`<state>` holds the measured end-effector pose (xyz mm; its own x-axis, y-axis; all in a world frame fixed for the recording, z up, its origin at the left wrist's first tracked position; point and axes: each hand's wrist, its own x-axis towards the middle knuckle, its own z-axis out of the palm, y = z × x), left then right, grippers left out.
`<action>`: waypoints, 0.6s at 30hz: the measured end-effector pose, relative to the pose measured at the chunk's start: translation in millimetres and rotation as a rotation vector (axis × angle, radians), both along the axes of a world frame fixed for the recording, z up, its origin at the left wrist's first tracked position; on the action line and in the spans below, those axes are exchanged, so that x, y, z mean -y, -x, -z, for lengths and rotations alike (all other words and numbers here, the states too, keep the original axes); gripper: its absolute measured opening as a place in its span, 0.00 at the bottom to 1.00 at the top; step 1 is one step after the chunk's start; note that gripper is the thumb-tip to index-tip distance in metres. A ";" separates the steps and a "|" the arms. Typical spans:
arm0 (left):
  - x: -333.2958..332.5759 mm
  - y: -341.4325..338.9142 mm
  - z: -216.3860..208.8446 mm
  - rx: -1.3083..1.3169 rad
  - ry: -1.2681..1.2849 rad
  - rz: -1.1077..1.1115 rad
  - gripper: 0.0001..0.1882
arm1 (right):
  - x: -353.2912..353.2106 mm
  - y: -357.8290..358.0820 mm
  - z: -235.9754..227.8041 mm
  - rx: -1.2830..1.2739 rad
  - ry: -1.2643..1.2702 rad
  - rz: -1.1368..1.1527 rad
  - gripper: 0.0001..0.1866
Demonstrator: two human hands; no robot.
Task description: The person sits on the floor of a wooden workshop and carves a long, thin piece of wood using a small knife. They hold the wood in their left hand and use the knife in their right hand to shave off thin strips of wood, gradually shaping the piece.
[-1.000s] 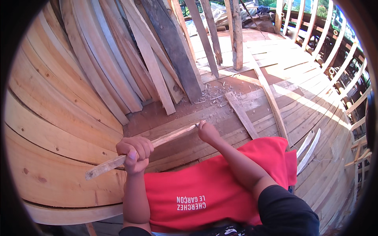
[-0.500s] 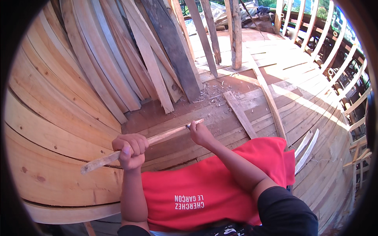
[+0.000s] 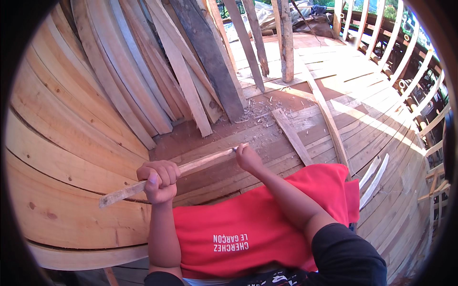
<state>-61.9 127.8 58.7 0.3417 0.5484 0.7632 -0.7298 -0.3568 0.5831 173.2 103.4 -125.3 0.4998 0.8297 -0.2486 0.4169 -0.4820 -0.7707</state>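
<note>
A long, thin wooden stick (image 3: 205,162) slants up to the right above the red cloth (image 3: 267,214) over my lap. My left hand (image 3: 159,180) is closed in a fist around it, with a stub of the stick jutting out on the left. At the stick's far right end, my right hand (image 3: 249,158) is closed on what looks like a small knife (image 3: 234,149). Only its dark tip shows against the wood; the fingers hide the rest. The stick's upper part looks pale and freshly cut.
Curved planks (image 3: 71,176) form a wall at my left. Several loose boards (image 3: 183,71) and a dark post (image 3: 210,57) stand ahead. Shavings (image 3: 260,110) litter the plank floor, with a short board (image 3: 292,137) and a long batten (image 3: 327,114) beyond my right hand. White strips (image 3: 374,178) lie at right.
My right hand has slid a little to the right, toward the stick's far end, with the small knife. My left hand keeps its grip in nearly the same place.
</note>
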 end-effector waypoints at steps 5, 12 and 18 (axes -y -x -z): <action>3.1 0.7 0.2 -0.011 -0.018 -0.003 0.23 | -4.4 -11.9 16.7 0.043 -0.006 -0.091 0.34; 6.3 -6.1 -3.0 -0.015 -0.033 -0.007 0.24 | 2.4 -13.7 14.5 0.052 -0.022 0.061 0.33; 6.5 -3.5 -3.4 -0.035 -0.061 -0.012 0.24 | 12.8 3.4 -33.4 0.090 0.005 -0.154 0.32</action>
<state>-58.4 121.3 62.1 0.3624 0.5054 0.7831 -0.7047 -0.4013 0.5851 169.8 90.5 -91.9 0.3872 0.8972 -0.2126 0.5532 -0.4105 -0.7249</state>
